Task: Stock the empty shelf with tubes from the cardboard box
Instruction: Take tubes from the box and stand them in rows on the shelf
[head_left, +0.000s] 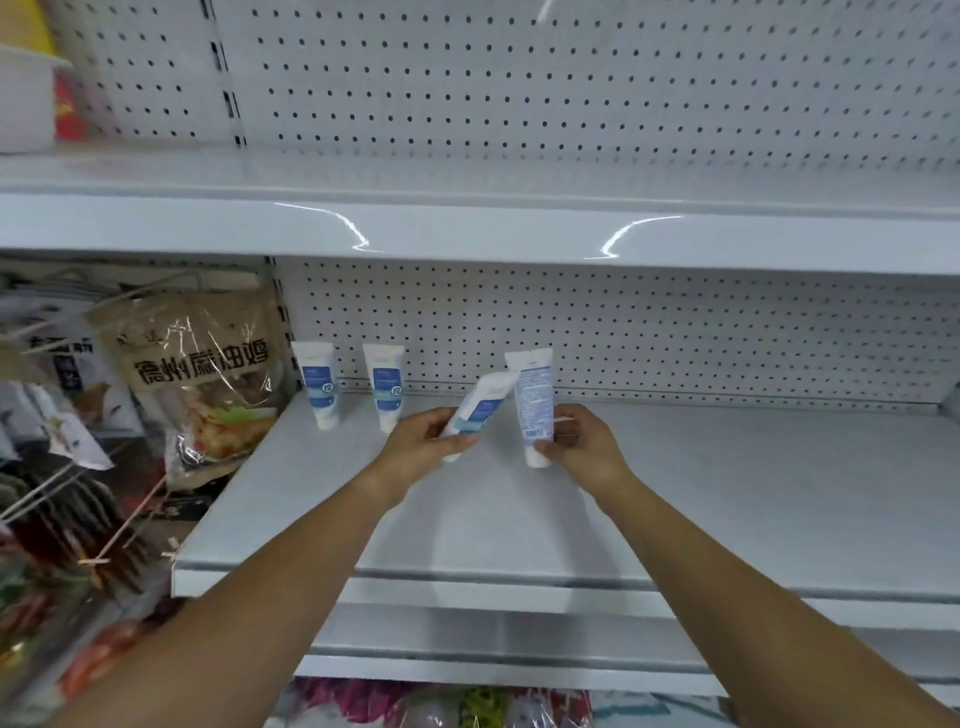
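While two white-and-blue plastic tubes (320, 384) stand shelved, the left hand (423, 447) grips a tilted tube (475, 410) and the right hand (582, 447) pinches an upright tube (535, 400), likely to extend the row.

A shop, white pegboard-backed shelf (675, 493), 2 tubes (384, 387) stood cap-down, packaged food bag (208, 374) hanging alongside

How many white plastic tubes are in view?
4. Leftmost tube and second tube stand back left on the white shelf; left hand holds a tilted tube, right hand an upright tube.
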